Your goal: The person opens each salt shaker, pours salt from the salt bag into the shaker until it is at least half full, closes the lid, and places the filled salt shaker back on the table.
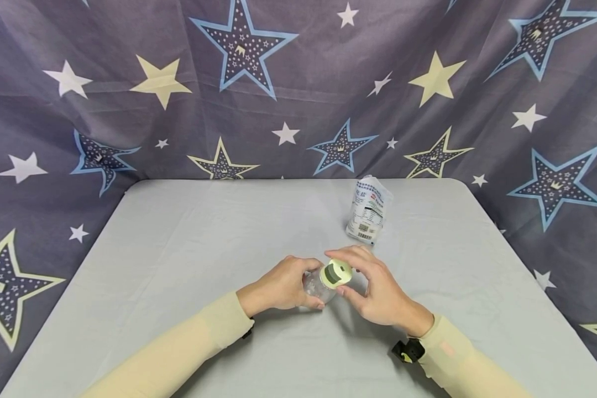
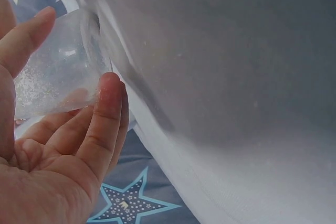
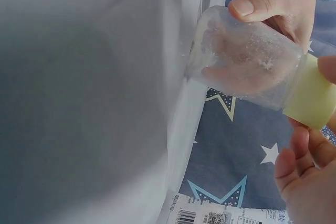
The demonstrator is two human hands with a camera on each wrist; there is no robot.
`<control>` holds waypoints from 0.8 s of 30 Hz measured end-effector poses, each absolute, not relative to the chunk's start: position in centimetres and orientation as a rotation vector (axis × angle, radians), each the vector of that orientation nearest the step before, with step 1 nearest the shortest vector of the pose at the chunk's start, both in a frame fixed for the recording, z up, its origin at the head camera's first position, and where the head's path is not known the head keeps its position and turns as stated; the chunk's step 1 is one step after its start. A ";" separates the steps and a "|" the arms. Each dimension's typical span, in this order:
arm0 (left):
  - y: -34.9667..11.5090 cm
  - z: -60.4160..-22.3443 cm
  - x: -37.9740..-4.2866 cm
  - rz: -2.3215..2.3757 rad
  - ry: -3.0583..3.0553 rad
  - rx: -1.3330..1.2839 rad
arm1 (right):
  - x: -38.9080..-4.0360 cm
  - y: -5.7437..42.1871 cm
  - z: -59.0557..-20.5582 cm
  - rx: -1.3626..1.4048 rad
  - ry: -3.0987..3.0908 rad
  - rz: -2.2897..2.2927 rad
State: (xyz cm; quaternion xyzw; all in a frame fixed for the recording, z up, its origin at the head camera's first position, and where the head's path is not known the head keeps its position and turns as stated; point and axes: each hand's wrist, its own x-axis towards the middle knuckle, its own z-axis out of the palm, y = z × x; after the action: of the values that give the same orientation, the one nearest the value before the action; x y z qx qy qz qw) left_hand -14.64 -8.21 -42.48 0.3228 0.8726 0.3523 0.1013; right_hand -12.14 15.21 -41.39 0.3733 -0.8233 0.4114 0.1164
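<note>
One clear jar (image 1: 319, 286), tilted at table's middle, white grains (image 2: 34, 90) inside. One pale-yellow lid (image 1: 336, 273) on jar. One left hand (image 1: 284, 284) grips jar body; one right hand (image 1: 380, 290) pinches lid. One printed bag (image 1: 367, 213) beyond, on one table (image 1: 204, 237).

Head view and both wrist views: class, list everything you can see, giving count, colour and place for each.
Backdrop: 1, dark grey-blue with stars, behind the table
Table: 1, light grey, in front of the backdrop
Packet: 1, white with printing, on the table's far half, right of centre
Jar: 1, clear, between the hands
Lid: 1, pale yellow-green, on the jar
Grains: uncountable, white, inside the jar
Wrist devices: 2, black, at the wrists
Sleeves: 2, cream, on the forearms
Left hand: 1, bare, holding the jar
Right hand: 1, bare, gripping the lid
</note>
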 end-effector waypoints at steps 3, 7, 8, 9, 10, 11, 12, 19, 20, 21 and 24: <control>-8.2 -42.4 -14.6 1.039 2.580 0.951 | -12.1 15.2 -41.4 1.039 -2.421 1.186; -8.2 -42.4 -14.7 1.043 2.583 0.956 | -12.1 15.0 -41.5 0.952 -2.413 1.160; -8.2 -42.4 -14.7 1.042 2.585 0.952 | -12.1 14.9 -41.6 0.933 -2.406 1.161; -8.1 -42.4 -14.7 1.042 2.585 0.951 | -12.1 14.9 -41.6 0.915 -2.401 1.163; -8.1 -42.4 -14.7 1.044 2.584 0.951 | -12.1 14.8 -41.6 0.898 -2.396 1.165; -8.1 -42.4 -14.7 1.044 2.584 0.949 | -12.2 14.8 -41.6 0.883 -2.394 1.172; -8.1 -42.4 -14.7 1.044 2.583 0.948 | -12.1 14.8 -41.7 0.870 -2.392 1.179; -8.0 -42.3 -14.6 1.033 2.590 0.941 | -12.1 14.8 -41.8 0.801 -2.425 1.210; -8.0 -42.3 -14.6 1.031 2.591 0.940 | -12.1 14.7 -41.8 0.796 -2.430 1.213; -8.0 -42.3 -14.6 1.029 2.592 0.939 | -12.1 14.7 -41.9 0.795 -2.433 1.216; -8.0 -42.3 -14.6 1.028 2.592 0.933 | -12.1 14.7 -41.9 0.791 -2.434 1.217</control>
State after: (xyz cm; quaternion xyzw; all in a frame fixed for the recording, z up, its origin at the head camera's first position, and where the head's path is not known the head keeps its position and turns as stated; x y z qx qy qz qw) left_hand -14.64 -7.97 -42.31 0.3158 0.8771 0.3477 0.1006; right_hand -12.09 14.73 -41.92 0.2757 -0.8488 0.4243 0.1535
